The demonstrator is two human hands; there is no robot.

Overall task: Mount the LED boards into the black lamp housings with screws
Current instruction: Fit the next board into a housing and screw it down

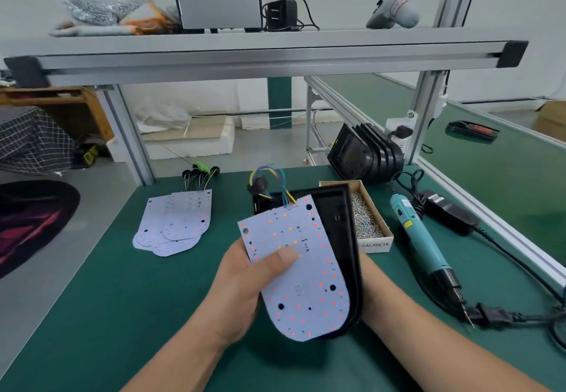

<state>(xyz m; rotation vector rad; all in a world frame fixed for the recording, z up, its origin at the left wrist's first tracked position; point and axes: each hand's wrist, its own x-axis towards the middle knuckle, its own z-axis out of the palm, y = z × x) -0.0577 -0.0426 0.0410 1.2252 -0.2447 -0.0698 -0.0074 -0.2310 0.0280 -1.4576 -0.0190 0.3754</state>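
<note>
White LED board askew over black housing

LED board: white, one end rounded, red and orange LEDs, coloured wires at far end; gripped by left hand, tilted over lamp housing, a black shallow shell held by right hand. Spare boards: loose pile, left. Spare housings: stacked on edge, beyond. Screws: heaped in open cardboard box, right.
</note>
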